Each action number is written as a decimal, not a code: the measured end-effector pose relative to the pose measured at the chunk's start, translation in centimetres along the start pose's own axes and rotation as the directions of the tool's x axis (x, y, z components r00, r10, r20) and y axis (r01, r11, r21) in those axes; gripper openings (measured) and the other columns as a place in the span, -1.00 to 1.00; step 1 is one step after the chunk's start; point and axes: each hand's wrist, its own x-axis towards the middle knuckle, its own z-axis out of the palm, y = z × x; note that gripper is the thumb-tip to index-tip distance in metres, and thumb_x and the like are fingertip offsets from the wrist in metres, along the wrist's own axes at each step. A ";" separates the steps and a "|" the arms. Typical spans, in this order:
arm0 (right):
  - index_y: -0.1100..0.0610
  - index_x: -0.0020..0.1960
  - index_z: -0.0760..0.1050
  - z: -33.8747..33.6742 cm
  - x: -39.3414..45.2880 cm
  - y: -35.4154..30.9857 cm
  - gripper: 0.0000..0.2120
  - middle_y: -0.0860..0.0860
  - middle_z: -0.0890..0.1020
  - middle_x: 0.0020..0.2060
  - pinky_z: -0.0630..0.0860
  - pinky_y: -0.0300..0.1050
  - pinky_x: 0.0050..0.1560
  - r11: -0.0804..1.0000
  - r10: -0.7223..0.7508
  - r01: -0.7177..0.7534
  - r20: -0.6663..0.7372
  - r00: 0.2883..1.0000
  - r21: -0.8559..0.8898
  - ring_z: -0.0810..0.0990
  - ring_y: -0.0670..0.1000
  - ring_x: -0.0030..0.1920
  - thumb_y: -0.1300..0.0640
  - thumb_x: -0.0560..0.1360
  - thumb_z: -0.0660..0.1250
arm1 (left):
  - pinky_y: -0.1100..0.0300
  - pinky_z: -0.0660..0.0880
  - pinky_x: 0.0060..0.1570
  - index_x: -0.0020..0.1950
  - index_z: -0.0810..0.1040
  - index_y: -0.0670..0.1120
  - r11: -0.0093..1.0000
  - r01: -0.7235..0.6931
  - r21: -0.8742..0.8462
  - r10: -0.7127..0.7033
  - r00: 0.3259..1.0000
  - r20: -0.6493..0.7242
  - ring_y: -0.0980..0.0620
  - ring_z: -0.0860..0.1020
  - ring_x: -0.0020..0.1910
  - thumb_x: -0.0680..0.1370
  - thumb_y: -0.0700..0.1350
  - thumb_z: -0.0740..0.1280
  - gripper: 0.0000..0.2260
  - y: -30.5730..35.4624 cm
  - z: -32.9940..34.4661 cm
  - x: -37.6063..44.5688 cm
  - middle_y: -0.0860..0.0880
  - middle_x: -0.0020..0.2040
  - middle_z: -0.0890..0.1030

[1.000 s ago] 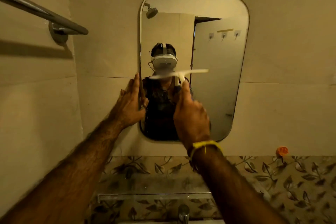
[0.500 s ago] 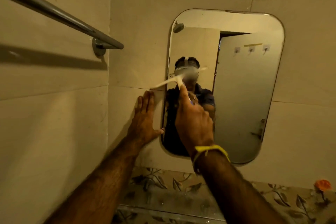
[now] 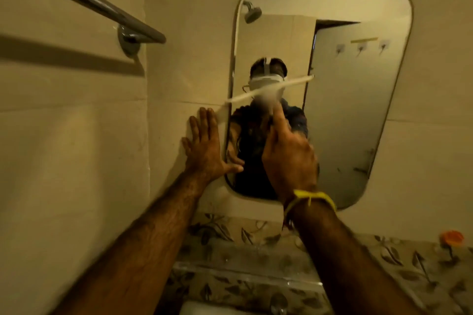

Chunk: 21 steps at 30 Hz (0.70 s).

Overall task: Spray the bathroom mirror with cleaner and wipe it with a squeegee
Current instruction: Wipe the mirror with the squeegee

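A rounded rectangular mirror (image 3: 358, 100) hangs on the beige tiled wall. My right hand (image 3: 289, 158), with a yellow band at the wrist, grips the handle of a white squeegee (image 3: 268, 91). Its blade lies tilted across the left-middle of the glass, left end lower and just past the mirror's left edge. My left hand (image 3: 204, 146) rests flat on the wall tile beside the mirror's left edge, fingers spread, thumb touching the rim. No spray bottle is in view.
A metal towel bar (image 3: 84, 0) juts from the left wall at upper left. A glass shelf (image 3: 245, 271) runs below the mirror over leaf-patterned tiles. An orange cap (image 3: 452, 237) sits at the right edge. A tap top (image 3: 277, 308) shows at the bottom.
The squeegee blade has shifted along the left part of the mirror and tilted. My left hand slid from the mirror's edge onto the wall tile. My view swung left and closer.
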 end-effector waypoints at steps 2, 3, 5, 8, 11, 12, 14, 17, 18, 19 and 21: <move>-0.14 0.57 -0.03 -0.1 0.6 0.7 -0.46 0.22 0.59 -0.08 0.63 0.08 -0.30 0.999 0.016 -0.016 0.021 1.000 -0.028 0.60 0.18 -0.25 0.09 0.65 0.05 | -0.46 -0.12 0.40 0.51 -0.53 -0.04 1.000 0.027 -0.004 -0.027 1.000 -0.006 -0.24 -0.42 0.53 0.13 0.43 0.52 0.45 0.7 0.3 0.0 -0.08 0.55 -0.48; -0.13 0.58 -0.02 -0.2 -0.5 1.4 -0.46 0.20 0.58 -0.12 0.62 0.07 -0.32 0.999 0.021 -0.020 0.038 0.999 -0.047 0.59 0.17 -0.28 0.09 0.65 0.04 | -0.47 -0.13 0.39 0.50 -0.54 -0.03 0.999 0.034 -0.015 -0.034 0.999 -0.006 -0.24 -0.42 0.53 0.11 0.45 0.52 0.46 0.8 0.5 0.0 -0.08 0.55 -0.48; -0.09 0.59 0.00 -0.1 -4.4 3.1 -0.48 0.12 0.53 -0.28 0.54 -0.04 -0.42 0.997 0.038 -0.032 0.077 0.996 -0.071 0.50 0.08 -0.40 0.09 0.66 0.03 | -0.48 -0.16 0.39 0.50 -0.54 0.00 0.998 0.034 -0.043 -0.034 0.999 -0.006 -0.23 -0.43 0.53 0.09 0.45 0.52 0.47 0.5 0.6 0.3 -0.07 0.55 -0.49; -0.07 0.59 0.02 -0.8 -9.5 5.1 -0.49 0.08 0.47 -0.39 0.44 -0.09 -0.51 0.995 0.064 -0.051 0.152 0.986 -0.087 0.40 0.04 -0.48 0.08 0.67 0.04 | -0.49 -0.21 0.37 0.52 -0.51 0.00 0.999 0.013 -0.044 -0.014 1.000 -0.017 -0.23 -0.43 0.53 0.07 0.49 0.50 0.47 0.0 1.0 0.5 -0.07 0.55 -0.48; -0.08 0.59 0.02 -1.3 -6.7 5.6 -0.49 0.07 0.50 -0.38 0.41 -0.16 -0.50 0.998 0.067 -0.066 0.035 0.997 -0.023 0.44 0.01 -0.46 0.04 0.67 0.05 | -0.50 -0.27 0.32 0.52 -0.50 -0.01 0.999 0.020 -0.038 -0.022 0.999 -0.048 -0.25 -0.41 0.53 0.05 0.58 0.40 0.45 0.5 2.0 0.9 -0.09 0.57 -0.44; -0.10 0.59 0.02 -1.5 -4.5 5.5 -0.49 0.07 0.52 -0.37 0.49 -0.12 -0.47 0.996 0.090 -0.090 -0.024 0.996 0.019 0.48 0.02 -0.44 0.03 0.67 0.05 | -0.52 -0.27 0.30 0.54 -0.47 -0.03 0.999 0.030 -0.032 -0.032 0.997 -0.066 -0.27 -0.39 0.54 0.05 0.61 0.36 0.45 0.7 2.4 1.0 -0.11 0.58 -0.42; -0.10 0.58 0.04 -2.5 -0.7 5.7 -0.49 0.08 0.54 -0.37 0.59 -0.02 -0.39 0.989 0.138 -0.131 -0.105 0.985 0.071 0.51 0.04 -0.42 0.03 0.66 0.07 | -0.54 -0.26 0.28 0.56 -0.40 -0.08 0.999 0.040 -0.026 -0.043 0.994 -0.103 -0.31 -0.32 0.55 0.04 0.66 0.27 0.44 1.0 2.9 1.3 -0.16 0.60 -0.34; -0.09 0.58 0.01 -2.7 -0.6 6.3 -0.47 0.08 0.53 -0.36 0.60 -0.01 -0.35 0.987 0.160 -0.157 -0.107 0.981 0.035 0.51 0.04 -0.39 0.02 0.65 0.06 | -0.56 -0.27 0.27 0.56 -0.40 -0.09 0.998 0.043 -0.038 -0.047 0.993 -0.113 -0.33 -0.31 0.55 0.01 0.70 0.19 0.44 0.7 3.1 1.6 -0.18 0.60 -0.31; -0.10 0.59 -0.01 -2.3 -2.2 6.5 -0.46 0.08 0.53 -0.35 0.59 -0.01 -0.34 0.986 0.165 -0.163 -0.071 0.984 0.034 0.51 0.04 -0.38 0.02 0.65 0.06 | -0.55 -0.28 0.27 0.55 -0.43 -0.08 0.998 0.042 -0.043 -0.046 0.993 -0.109 -0.32 -0.33 0.55 0.01 0.70 0.19 0.44 0.5 3.0 1.5 -0.17 0.60 -0.33; -0.09 0.59 -0.02 -1.8 -4.2 6.6 -0.45 0.08 0.53 -0.34 0.58 -0.01 -0.35 0.985 0.172 -0.171 -0.034 0.985 0.038 0.51 0.04 -0.37 0.03 0.65 0.07 | -0.55 -0.29 0.27 0.55 -0.44 -0.06 0.998 0.040 -0.044 -0.045 0.993 -0.108 -0.31 -0.35 0.54 0.01 0.69 0.21 0.44 0.4 2.9 1.4 -0.16 0.59 -0.36; -0.07 0.59 0.01 -1.3 -7.9 6.9 -0.45 0.11 0.55 -0.33 0.54 -0.05 -0.36 0.982 0.184 -0.185 0.010 0.983 0.028 0.50 0.06 -0.38 0.05 0.64 0.09 | -0.54 -0.31 0.27 0.54 -0.45 -0.05 0.999 0.032 -0.035 -0.036 0.994 -0.105 -0.31 -0.37 0.54 0.04 0.66 0.27 0.44 0.4 2.8 1.2 -0.15 0.58 -0.38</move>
